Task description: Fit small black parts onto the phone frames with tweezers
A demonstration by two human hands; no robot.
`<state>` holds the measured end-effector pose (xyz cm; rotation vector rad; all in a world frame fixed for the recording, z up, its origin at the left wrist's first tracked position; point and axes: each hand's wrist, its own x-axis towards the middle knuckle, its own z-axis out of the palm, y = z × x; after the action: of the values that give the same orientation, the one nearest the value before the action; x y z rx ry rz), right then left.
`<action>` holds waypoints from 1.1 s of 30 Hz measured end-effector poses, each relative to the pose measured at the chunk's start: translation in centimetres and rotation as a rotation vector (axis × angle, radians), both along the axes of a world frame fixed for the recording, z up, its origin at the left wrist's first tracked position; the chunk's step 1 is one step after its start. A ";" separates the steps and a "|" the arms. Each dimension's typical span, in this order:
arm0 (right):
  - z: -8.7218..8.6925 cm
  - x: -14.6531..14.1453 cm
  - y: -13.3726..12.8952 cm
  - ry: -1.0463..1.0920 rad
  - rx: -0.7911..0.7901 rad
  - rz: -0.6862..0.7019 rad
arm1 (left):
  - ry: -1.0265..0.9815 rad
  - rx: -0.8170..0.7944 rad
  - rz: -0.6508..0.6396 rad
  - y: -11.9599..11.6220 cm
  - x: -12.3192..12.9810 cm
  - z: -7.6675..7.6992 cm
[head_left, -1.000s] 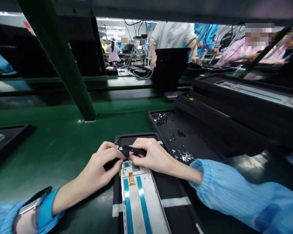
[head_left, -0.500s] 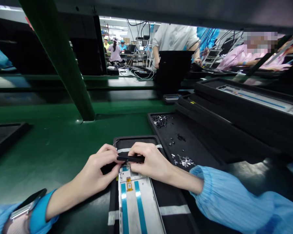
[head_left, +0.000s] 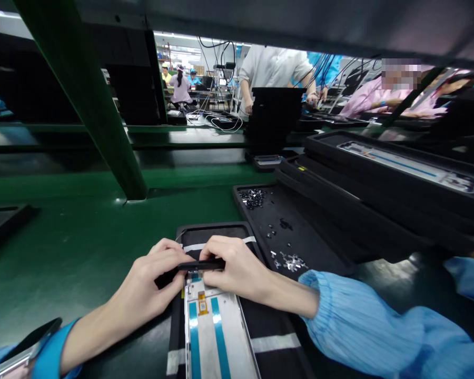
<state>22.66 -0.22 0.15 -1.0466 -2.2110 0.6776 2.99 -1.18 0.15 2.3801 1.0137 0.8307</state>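
A silver phone-like frame (head_left: 209,337) with two blue strips and an orange flex piece lies on a black tray (head_left: 276,363) with white tape bands. Across its far end is a dark bar-shaped piece (head_left: 199,265). My right hand (head_left: 233,268) is closed, thumb and fingers pinching the right part of that bar. The bar's left end meets the fingertips of my left hand (head_left: 154,273), whose fingers and thumb are bent together at the frame's far left corner. The fingertips of both hands partly hide the frame's top end.
Right of the frame, a black parts tray (head_left: 308,226) holds small dark and silver pieces. Stacked black trays (head_left: 351,184) rise beyond it, the top one bearing another frame (head_left: 406,163). A green post (head_left: 98,116) slants down at left. People work across the bench.
The whole view has shifted slightly, so the bench and trays appear a little further left and lower. Both hands remain at the dark bar in nearly the same pose.
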 end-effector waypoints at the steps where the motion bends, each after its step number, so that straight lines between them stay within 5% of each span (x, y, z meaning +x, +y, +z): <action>1: 0.0 0.0 0.0 -0.001 0.000 -0.002 | 0.001 0.015 -0.003 0.0 0.0 0.0; 16: 0.9 0.1 0.4 -0.021 -0.033 0.086 | 0.127 0.148 -0.072 0.0 -0.1 0.1; 23: 1.6 0.3 1.3 0.049 -0.288 0.017 | 0.278 0.174 -0.134 -0.5 0.4 1.4; 33: 1.2 0.3 1.3 0.079 -0.355 -0.020 | 0.174 0.122 -0.063 -0.7 1.1 0.6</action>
<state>22.96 1.08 1.33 -1.1873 -2.0541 1.1124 4.12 -1.85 0.73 2.6111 0.9729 0.6902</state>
